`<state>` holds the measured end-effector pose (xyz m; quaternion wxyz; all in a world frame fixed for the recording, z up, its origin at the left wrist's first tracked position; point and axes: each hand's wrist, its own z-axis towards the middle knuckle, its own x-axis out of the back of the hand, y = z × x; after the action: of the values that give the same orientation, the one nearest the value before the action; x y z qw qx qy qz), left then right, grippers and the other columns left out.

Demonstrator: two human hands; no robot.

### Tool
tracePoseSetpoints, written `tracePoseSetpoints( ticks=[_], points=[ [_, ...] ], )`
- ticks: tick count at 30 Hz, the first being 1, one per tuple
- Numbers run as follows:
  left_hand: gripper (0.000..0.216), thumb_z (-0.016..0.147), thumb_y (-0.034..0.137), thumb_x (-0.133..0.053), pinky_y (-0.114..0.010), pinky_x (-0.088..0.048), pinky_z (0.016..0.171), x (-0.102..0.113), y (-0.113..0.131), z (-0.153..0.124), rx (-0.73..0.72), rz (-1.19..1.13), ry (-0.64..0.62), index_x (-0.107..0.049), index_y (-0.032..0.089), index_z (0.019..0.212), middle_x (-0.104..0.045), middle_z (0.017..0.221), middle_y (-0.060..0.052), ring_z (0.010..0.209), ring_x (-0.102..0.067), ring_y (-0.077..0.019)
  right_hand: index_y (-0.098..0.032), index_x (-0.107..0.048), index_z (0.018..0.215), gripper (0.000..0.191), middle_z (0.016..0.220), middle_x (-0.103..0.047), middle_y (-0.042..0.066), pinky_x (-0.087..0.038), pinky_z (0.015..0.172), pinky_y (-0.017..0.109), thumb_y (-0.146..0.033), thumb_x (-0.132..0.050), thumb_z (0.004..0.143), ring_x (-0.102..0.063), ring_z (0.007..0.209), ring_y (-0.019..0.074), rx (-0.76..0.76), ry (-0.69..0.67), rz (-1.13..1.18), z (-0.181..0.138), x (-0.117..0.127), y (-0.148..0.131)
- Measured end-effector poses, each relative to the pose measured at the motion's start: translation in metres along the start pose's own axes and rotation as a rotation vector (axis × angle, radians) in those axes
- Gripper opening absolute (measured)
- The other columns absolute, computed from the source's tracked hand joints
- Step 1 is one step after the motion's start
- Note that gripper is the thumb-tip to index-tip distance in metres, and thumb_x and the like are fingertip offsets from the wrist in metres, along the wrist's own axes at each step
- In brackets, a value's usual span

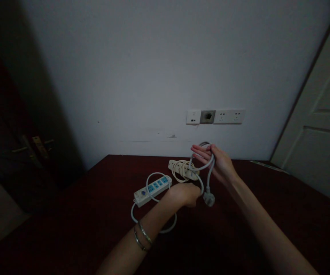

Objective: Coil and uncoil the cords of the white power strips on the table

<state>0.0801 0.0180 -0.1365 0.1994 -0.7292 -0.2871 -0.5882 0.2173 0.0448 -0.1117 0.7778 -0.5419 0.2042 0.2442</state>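
Observation:
My right hand (215, 160) is raised above the dark red table (268, 214), its fingers stretched out with loops of grey cable (207, 168) wound round them. The plug (209, 198) dangles below that hand. My left hand (186, 194) is closed in a fist on the same cable, just left of the plug. The cable runs in loose curves to a white power strip with blue sockets (152, 186) lying on the table. A second, cream power strip (183, 169) with its cord wrapped round it lies behind my hands.
Wall sockets (229, 116) and a dark data port sit on the white wall above the table. A dark wooden door with brass handles (35, 147) stands at the left, a white door (322, 126) at the right.

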Motion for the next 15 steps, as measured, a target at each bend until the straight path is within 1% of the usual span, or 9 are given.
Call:
tracePoseSetpoints(
  ticks=[2,4,6,8,10,12,15],
  points=[
    [0.028,0.069,0.013,-0.053,-0.031,-0.050,0.066,0.009,0.003,-0.011,0.005,0.023,0.017,-0.062,0.010,0.095,-0.067,0.094,-0.018,0.084,-0.065,-0.0268,-0.017,-0.049,0.070,0.021,0.089,-0.070,0.011,-0.054,0.080,0.036,-0.028,-0.050,0.088,-0.065,0.094,0.0211,-0.006,-0.027,-0.069,-0.002,-0.002,0.004],
    [0.034,0.071,0.016,-0.051,-0.034,-0.051,0.067,0.016,0.005,-0.018,0.006,0.012,0.056,-0.058,0.008,0.103,-0.065,0.098,-0.019,0.088,-0.064,-0.0292,-0.017,-0.048,0.070,0.020,0.089,-0.070,0.011,-0.055,0.078,0.035,-0.027,-0.051,0.087,-0.066,0.092,0.0208,-0.005,-0.040,-0.078,-0.003,-0.004,0.005],
    [0.040,0.072,0.016,-0.050,-0.035,-0.050,0.067,0.019,0.005,-0.020,0.015,-0.014,0.078,-0.053,0.006,0.111,-0.064,0.101,-0.021,0.089,-0.063,-0.0304,-0.018,-0.048,0.071,0.019,0.089,-0.070,0.011,-0.057,0.072,0.034,-0.026,-0.049,0.088,-0.067,0.090,0.0206,-0.002,-0.031,-0.056,-0.003,-0.005,0.005],
    [0.042,0.073,0.015,-0.048,-0.034,-0.050,0.067,0.019,0.003,-0.018,0.034,-0.036,0.063,-0.050,0.004,0.113,-0.064,0.101,-0.022,0.090,-0.063,-0.0297,-0.018,-0.047,0.071,0.020,0.089,-0.070,0.011,-0.057,0.068,0.032,-0.025,-0.047,0.089,-0.067,0.087,0.0201,-0.006,-0.007,-0.030,-0.002,-0.006,0.004],
    [0.040,0.072,0.012,-0.047,-0.032,-0.049,0.066,0.018,-0.001,-0.013,0.044,-0.033,0.042,-0.051,0.004,0.111,-0.064,0.099,-0.021,0.089,-0.064,-0.0286,-0.018,-0.048,0.071,0.020,0.087,-0.070,0.011,-0.057,0.065,0.029,-0.024,-0.046,0.089,-0.068,0.081,0.0188,-0.012,0.014,-0.009,-0.002,-0.006,0.003],
    [0.035,0.072,0.010,-0.046,-0.030,-0.048,0.065,0.018,-0.007,-0.009,0.028,-0.023,0.036,-0.055,0.006,0.105,-0.065,0.097,-0.020,0.087,-0.064,-0.0270,-0.018,-0.049,0.072,0.018,0.082,-0.070,0.009,-0.056,0.059,0.026,-0.024,-0.047,0.089,-0.068,0.069,0.0159,-0.019,0.024,0.015,-0.002,-0.006,0.002],
    [0.023,0.078,0.016,-0.045,-0.029,-0.046,0.067,0.017,-0.023,-0.003,-0.052,-0.074,0.070,-0.058,0.010,0.096,-0.065,0.093,-0.014,0.084,-0.062,-0.0226,-0.017,-0.051,0.073,0.021,0.067,-0.067,0.004,-0.051,0.047,0.018,-0.022,-0.042,0.091,-0.061,0.050,0.0095,-0.029,0.044,0.085,-0.001,-0.006,-0.001]
  ],
)
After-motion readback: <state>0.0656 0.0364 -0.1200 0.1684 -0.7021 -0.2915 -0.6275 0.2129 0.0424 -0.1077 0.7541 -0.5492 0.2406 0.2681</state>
